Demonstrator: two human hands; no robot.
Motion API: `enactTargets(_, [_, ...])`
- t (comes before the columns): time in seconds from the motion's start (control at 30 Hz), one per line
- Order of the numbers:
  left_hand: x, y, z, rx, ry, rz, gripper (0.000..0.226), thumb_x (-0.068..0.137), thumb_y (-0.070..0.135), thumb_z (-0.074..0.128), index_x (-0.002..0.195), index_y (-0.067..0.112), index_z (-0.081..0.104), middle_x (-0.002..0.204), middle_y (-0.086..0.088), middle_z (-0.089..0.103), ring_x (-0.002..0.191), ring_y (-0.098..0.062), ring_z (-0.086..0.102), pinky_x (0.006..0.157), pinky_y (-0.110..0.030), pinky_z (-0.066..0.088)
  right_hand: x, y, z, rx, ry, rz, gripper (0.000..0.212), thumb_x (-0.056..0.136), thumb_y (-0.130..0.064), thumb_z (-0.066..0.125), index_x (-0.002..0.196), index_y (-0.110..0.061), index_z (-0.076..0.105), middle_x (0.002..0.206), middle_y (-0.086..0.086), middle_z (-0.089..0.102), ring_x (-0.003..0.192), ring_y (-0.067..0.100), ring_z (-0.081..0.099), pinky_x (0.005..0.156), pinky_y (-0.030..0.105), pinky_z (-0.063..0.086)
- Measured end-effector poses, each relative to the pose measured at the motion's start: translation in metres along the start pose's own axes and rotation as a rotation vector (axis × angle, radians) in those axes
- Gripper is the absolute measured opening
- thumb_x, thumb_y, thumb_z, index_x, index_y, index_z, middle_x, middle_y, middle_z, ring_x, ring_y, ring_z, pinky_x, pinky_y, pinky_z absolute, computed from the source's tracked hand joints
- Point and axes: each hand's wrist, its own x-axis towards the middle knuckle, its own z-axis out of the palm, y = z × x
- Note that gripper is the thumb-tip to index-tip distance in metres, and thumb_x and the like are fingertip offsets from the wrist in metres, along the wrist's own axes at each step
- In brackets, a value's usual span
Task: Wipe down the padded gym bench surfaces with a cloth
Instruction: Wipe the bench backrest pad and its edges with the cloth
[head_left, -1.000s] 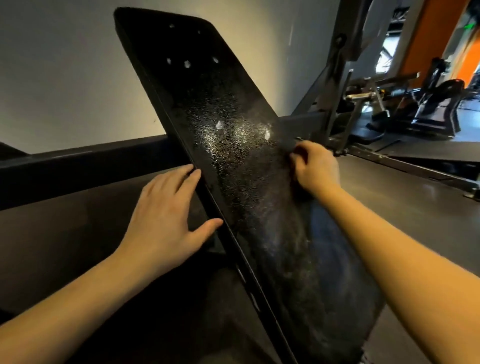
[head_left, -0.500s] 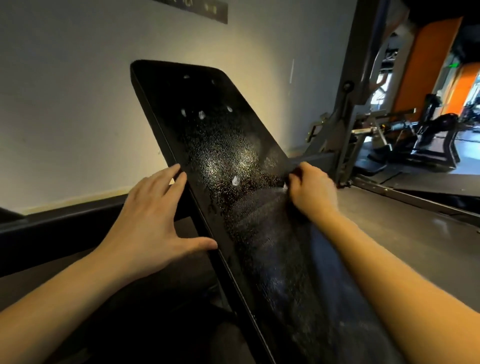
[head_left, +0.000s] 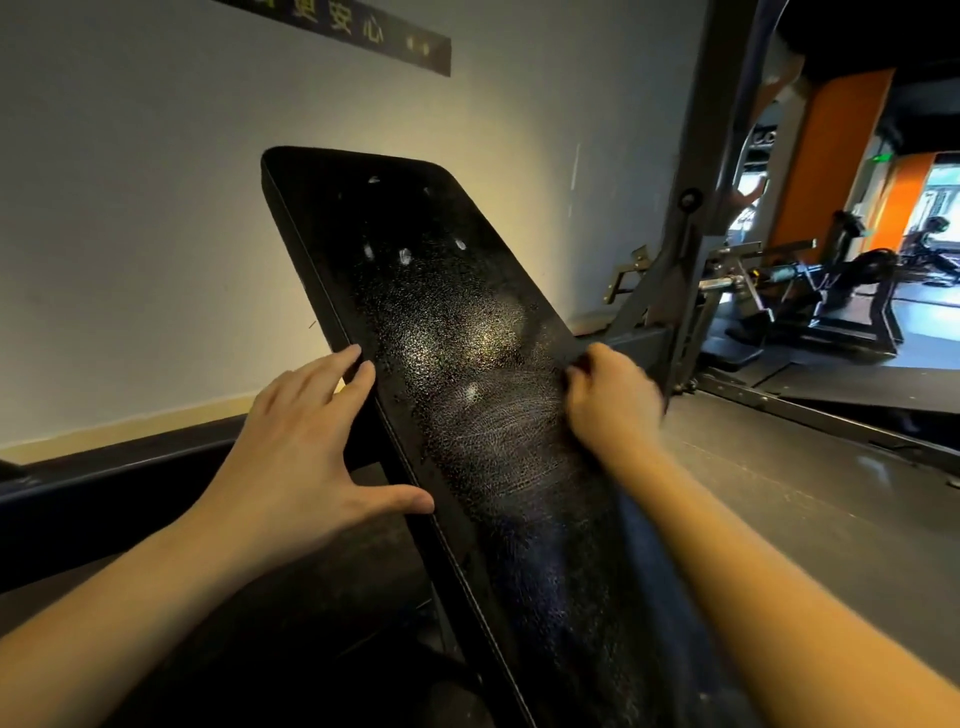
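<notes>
Black pad (head_left: 467, 364) tilted steeply, top end up toward the wall (head_left: 156, 208), bottom end running out of frame at lower right. The surface is wet. White blobs (head_left: 405, 255) sit on the upper half, fine droplets in the middle, and curved wipe streaks (head_left: 498, 426) lie just left of the right hand.

Left hand (head_left: 306, 447) lies flat against the pad's left side edge. Its fingers (head_left: 358, 384) are straight and slightly apart, tips at the edge seam, and the thumb is spread out and touching the edge lower down. It holds nothing.

Right hand (head_left: 610, 405) is at the pad's right edge, about level with the left fingertips. The fingers are curled tight, knuckles up, pressed onto the surface. Something dark may be bunched under them. Cannot tell if it is the cloth, since it is dark on a dark pad.

Grey machine upright (head_left: 691, 234) stands just behind the right hand. A dark sign (head_left: 363, 31) is on the wall at the top. Grey floor (head_left: 805, 493) is to the right. More gym machines (head_left: 852, 291) and an orange pillar (head_left: 831, 156) are far back right.
</notes>
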Motion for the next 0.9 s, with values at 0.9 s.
enactTargets(0.9, [0.0,-0.002,0.002,0.017,-0.033,-0.014,0.147,0.044,0.112,0.022,0.164,0.028,0.01,0.17,0.013,-0.002,0.155,-0.012,0.004,0.125,-0.035,0.003,0.031,-0.008,0.01,-0.09,0.01,-0.102,0.019,0.102,-0.029,0.049,0.106,-0.014,0.06,0.103,0.008,0.067,0.095,0.032,0.066,0.067,0.033,0.038])
